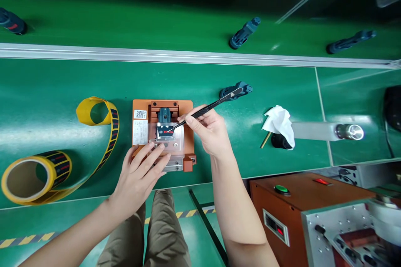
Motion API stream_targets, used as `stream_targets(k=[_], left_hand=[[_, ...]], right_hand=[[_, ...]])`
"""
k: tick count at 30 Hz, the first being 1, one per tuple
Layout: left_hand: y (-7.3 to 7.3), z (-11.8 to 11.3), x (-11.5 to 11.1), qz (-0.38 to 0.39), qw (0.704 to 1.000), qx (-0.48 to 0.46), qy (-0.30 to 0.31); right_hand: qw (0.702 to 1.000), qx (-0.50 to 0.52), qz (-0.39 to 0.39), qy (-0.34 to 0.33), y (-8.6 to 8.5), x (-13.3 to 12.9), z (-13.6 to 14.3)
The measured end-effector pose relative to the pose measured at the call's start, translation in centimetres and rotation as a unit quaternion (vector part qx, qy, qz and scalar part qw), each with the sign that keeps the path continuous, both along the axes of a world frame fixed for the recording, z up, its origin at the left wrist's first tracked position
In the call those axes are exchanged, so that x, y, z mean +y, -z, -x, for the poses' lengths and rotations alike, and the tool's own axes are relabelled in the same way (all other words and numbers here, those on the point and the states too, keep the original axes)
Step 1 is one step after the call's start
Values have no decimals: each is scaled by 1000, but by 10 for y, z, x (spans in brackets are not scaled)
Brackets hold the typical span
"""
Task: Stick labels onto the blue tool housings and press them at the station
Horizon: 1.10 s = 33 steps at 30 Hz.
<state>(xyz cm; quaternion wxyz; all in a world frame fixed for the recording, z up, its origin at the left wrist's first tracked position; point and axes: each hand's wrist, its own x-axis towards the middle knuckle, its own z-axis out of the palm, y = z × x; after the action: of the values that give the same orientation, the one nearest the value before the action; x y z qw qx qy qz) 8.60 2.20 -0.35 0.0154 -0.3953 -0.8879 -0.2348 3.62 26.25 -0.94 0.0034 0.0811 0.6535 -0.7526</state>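
My right hand (210,130) grips a pair of black tweezers (205,109), their tips at a dark label with red lettering (165,132). The label lies in the window of a clear plate (176,150) on an orange fixture (189,131). Under the window area sits a dark blue tool housing (164,114), only its upper part showing. My left hand (138,173) rests with fingers outstretched on the clear plate's lower left side. Whether the label touches the housing I cannot tell. Beyond the tweezers' rear end lies another blue housing (246,88).
On the left stands a yellow label roll (26,179), its strip (109,144) curling up. A white cloth (278,123) covers part of a black object on the right. An orange machine (282,217) stands lower right. Blue housings (244,34) lie beyond a metal rail (200,56).
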Motion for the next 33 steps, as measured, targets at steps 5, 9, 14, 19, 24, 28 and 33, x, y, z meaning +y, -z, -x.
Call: stream_targets(k=[5,9,14,19,24,28,33], left_hand=[[-9,7,4,39,999,-19,-14],[-15,14,9,66,998,-13,-17],[-21,22,11,81,997,6,7],[-23,27,13,91,995,17,24],[-29,27,16,110,994,15,20],[-21,36,14,50,998,-31,-13],[-4,46,13,-60,982,-121,-131]], right_hand=[[1000,-3,0,-5,1,1,1],[1000,0,-5,-11,0,2,4],[1000,-8,-12,-21,-3,4,7],[999,-22,-24,-23,-2,3,9],[998,-16,6,66,-10,1,4],[978,28,-54,198,-23,11,-20],[911,-53,-368,178,2,23,-55]])
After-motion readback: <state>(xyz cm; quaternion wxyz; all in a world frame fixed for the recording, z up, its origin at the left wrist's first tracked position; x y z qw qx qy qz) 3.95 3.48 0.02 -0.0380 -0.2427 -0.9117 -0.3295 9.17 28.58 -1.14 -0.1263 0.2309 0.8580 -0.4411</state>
